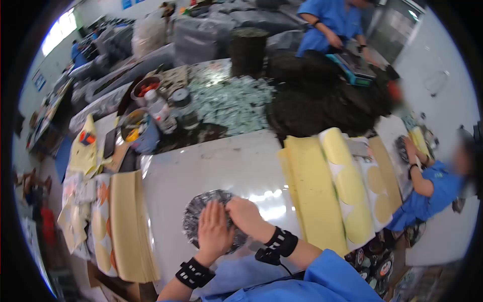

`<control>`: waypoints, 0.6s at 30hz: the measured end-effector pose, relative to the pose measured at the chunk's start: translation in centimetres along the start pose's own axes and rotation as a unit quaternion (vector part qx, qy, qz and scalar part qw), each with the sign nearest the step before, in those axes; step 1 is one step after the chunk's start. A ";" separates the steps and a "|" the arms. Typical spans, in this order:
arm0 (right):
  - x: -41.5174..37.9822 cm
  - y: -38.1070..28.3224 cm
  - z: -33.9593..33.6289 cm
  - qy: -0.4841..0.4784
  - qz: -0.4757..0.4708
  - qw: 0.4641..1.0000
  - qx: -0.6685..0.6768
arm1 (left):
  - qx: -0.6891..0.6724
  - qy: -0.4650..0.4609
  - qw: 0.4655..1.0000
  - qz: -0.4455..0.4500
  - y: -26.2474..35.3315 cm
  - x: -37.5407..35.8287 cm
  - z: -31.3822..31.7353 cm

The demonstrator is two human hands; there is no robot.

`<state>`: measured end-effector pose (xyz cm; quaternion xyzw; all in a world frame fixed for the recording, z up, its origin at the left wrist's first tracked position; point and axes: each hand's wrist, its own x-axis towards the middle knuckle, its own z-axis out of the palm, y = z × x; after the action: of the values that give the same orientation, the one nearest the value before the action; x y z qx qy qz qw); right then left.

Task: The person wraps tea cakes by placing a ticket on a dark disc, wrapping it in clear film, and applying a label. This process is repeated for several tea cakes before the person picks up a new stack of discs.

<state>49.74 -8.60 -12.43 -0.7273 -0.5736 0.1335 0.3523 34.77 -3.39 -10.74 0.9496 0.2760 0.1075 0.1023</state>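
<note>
A round, dark bundle in shiny clear plastic wrap (193,214) lies on the white tabletop in front of me. My left hand (214,229) rests flat on its top, fingers stretched forward and close together. At the bundle's right side, my right hand (249,216) has its fingers curled in against the plastic edge; the fingertips are partly hidden. Both wrists carry black straps, and a small dark device with a cable hangs by the right one.
Long yellow sheets (314,191) and round-label sheets (352,196) lie right; tan card strips (131,221) lie left. Behind are pale green scraps (231,103), a jar (183,105) and dark round stacks (322,105). Co-workers in blue stand at the back (327,25) and right (432,189).
</note>
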 end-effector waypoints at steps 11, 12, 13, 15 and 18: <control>-20.8 25.4 -25.8 0.269 0.478 0.716 -0.432 | -0.011 0.012 0.999 0.048 -0.1 0.0 0.5; -21.7 25.7 -25.8 0.199 0.503 0.735 -0.409 | -0.008 0.007 0.999 0.052 -0.1 0.1 0.5; -22.3 25.7 -26.0 0.128 0.523 0.750 -0.384 | -0.007 0.003 0.998 0.056 0.0 0.4 0.6; -18.0 16.7 -20.5 0.131 0.435 0.858 -0.240 | -0.009 0.012 0.998 0.060 0.0 0.5 0.8; -16.4 5.6 -9.8 0.053 0.278 0.921 -0.267 | -0.004 0.011 0.998 0.062 -0.1 0.3 0.9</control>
<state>54.77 -27.84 -12.57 -0.9304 -0.3437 0.0295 0.1239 35.22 -3.24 -11.61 0.9633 0.2170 0.1254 0.0958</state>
